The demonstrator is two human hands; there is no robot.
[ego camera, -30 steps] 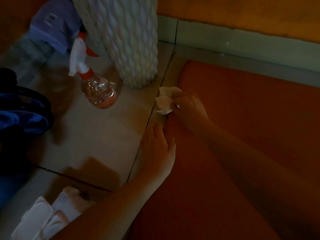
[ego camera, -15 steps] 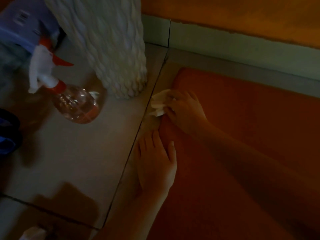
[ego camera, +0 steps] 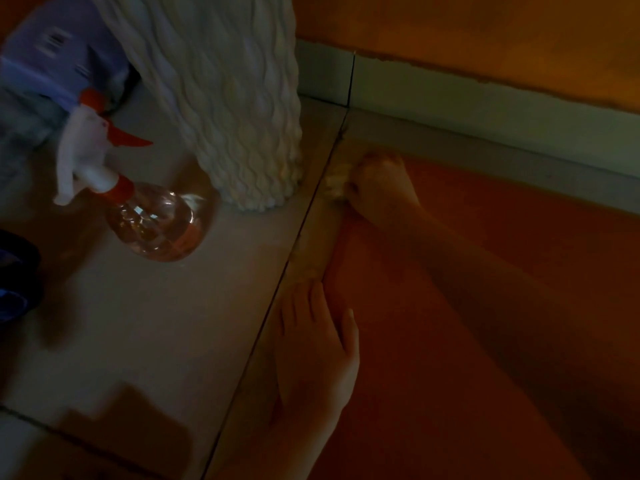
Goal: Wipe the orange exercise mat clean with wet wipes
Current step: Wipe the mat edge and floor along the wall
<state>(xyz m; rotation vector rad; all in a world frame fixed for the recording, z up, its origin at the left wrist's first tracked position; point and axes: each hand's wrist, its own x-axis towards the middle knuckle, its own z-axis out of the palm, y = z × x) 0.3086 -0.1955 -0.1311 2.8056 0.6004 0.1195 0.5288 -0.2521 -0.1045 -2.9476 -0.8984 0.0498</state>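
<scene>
Well: wipe's at the mat's far corner, soft on soft

R hand (ego camera: 377,188) sits at the far-left corner of the mat (ego camera: 485,271), near the skirting, fingers bunched on a pale crumpled wipe (ego camera: 334,183). Frame's blurred there, so the exact grip can't be read. Wipe pokes out past the fingertips, over the mat edge toward the floor (ego camera: 173,323). L hand (ego camera: 315,351) lies flat, fingers straight, holding nothing. It straddles the mat's left edge, thumb side on the mat, fingers on the floor.

Handling, as a guess: wipe is light, limp and damp w/ no stiffness, so it prob. needs balling under the fingers and pressing down, else it rolls up or slips out. Mat looks thin, soft and flexible, lying flat. It's likely to creep or ruck under a hard stroke, esp. at the corner, so pinning it w/ the flat L hand near the edge makes sense.

Spray bottle (ego camera: 152,220) and white ribbed vase (ego camera: 235,116) stand on the floor left of the corner, off the mat. Vase is nearest the wipe, so worth not knocking.
</scene>
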